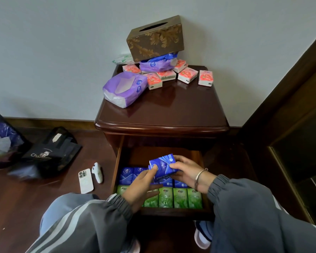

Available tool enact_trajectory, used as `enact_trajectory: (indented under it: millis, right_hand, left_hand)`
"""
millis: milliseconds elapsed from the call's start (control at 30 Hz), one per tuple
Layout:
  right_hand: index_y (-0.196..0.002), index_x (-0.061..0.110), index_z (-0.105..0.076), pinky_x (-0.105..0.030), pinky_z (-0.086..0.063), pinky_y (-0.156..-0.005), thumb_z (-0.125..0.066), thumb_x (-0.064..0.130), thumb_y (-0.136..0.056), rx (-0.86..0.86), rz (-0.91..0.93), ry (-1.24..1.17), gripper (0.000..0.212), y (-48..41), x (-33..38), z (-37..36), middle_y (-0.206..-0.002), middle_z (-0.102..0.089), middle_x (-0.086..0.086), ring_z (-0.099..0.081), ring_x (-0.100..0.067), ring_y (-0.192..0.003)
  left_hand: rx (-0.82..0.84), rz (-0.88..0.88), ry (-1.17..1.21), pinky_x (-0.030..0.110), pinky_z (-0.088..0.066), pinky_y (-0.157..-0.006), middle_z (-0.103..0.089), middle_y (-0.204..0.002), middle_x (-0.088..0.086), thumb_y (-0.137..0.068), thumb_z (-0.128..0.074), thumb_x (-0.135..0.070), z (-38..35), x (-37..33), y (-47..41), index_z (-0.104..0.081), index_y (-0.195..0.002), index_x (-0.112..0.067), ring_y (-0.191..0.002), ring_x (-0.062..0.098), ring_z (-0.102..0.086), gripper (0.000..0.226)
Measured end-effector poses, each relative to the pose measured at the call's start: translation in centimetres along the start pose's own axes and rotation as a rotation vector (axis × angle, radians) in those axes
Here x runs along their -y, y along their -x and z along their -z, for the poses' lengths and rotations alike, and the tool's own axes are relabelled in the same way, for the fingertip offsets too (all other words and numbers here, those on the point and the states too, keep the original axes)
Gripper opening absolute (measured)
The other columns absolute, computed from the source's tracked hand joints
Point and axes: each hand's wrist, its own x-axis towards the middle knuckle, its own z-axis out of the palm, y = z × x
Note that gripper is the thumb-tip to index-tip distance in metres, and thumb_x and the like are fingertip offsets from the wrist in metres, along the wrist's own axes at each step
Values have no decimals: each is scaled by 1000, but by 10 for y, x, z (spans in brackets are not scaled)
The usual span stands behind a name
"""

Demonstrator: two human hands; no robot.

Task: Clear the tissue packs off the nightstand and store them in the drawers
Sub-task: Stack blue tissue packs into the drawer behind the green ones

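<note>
A: Where is the blue tissue pack [163,165] sitting?
B: Both hands are holding it over the open drawer [117,161], its long axis lying roughly left-right and its broad face tilting up.
A: And the fingers?
B: The left hand [142,183] is pinching the pack's left end, thumb on top. The right hand [186,172] is curling round the right end.

Corner of a room. A plain, pale grey wall [44,52] meets a glossy, dark reddish wooden floor [26,207] along a dark baseboard [49,122]. A polished dark wood nightstand [171,110] stands against the wall. At right is a dark wooden frame [290,84]. On the floor at left lie a black bag [51,152] and a phone [85,180]. Lighting is soft and even.
</note>
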Motion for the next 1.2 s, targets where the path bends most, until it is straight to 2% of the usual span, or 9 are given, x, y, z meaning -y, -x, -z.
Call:
enact_trajectory:
  millis: [133,300,400,600,700,800,867,1033,1200]
  right_hand:
    - [-110,20,-53,-32,-51,-72,-60,-2,-82,16,-14,103,36,1,-2,-2,-90,-66,-7,-65,-20,-77]
    - [-111,27,-54,-34,-48,-97,-70,7,-79,152,45,558,41,6,7,12,-120,-58,-5,-58,-19,-112]
    - [-121,28,-51,-23,-47,-92,-76,20,-75,268,46,854,53,11,13,13,-119,-57,7,-54,-8,-113]
    - [-115,29,-55,-21,-52,-83,-80,34,-67,255,69,1072,54,6,9,17,-107,-58,12,-59,-6,-98]
    - [-94,30,-59,-26,-51,-79,-82,24,-65,83,22,960,37,-4,3,33,-92,-62,9,-60,-9,-86]
    - [-81,21,-62,-27,-48,-70,-80,25,-65,-341,3,1030,24,-17,10,59,-83,-64,0,-59,-15,-77]
    - [-79,17,-65,-26,-47,-70,-74,36,-66,-522,-61,1188,25,-21,17,71,-87,-67,-5,-64,-21,-82]
    - [-102,15,-59,-29,-49,-72,-67,46,-70,-565,-293,1505,45,-32,14,57,-106,-65,-6,-64,-26,-96]
    - [-107,13,-61,-28,-46,-67,-64,39,-81,-561,-364,1634,37,-48,1,42,-108,-65,-5,-64,-25,-97]
  left_hand:
    - [-74,-169,-38,27,-51,-76,-70,-110,8,-97,-53,-32,5,-1,-1,-63,-112,-18,-90,16,-68,23]
    - [133,-388,-344,19,-48,-91,-68,-118,-4,-93,-60,-12,27,-4,-2,-58,-119,-29,-107,3,-62,31]
    - [177,-358,-606,20,-44,-101,-54,-137,-2,-89,-68,-18,29,-1,-5,-39,-142,-23,-121,6,-54,60]
    - [122,-312,-629,19,-52,-83,-65,-112,-1,-82,-73,-34,23,11,-10,-36,-139,-20,-97,8,-64,70]
    - [35,-317,-675,16,-45,-86,-58,-123,-6,-82,-69,-45,29,14,-16,-40,-138,-20,-110,6,-56,67]
    - [-295,-364,-866,33,-41,-102,-55,-131,3,-89,-63,-39,54,19,-27,-46,-137,-14,-123,20,-50,57]
    - [-511,-219,-972,40,-40,-102,-51,-134,11,-91,-59,-36,74,22,-31,-47,-136,-12,-123,30,-47,53]
    - [-603,-44,-963,44,-40,-99,-41,-140,13,-90,-57,-32,83,27,-37,-40,-141,-9,-125,35,-41,58]
    - [-644,58,-916,44,-36,-101,-38,-143,13,-88,-58,-32,83,30,-39,-36,-141,-13,-128,35,-38,60]
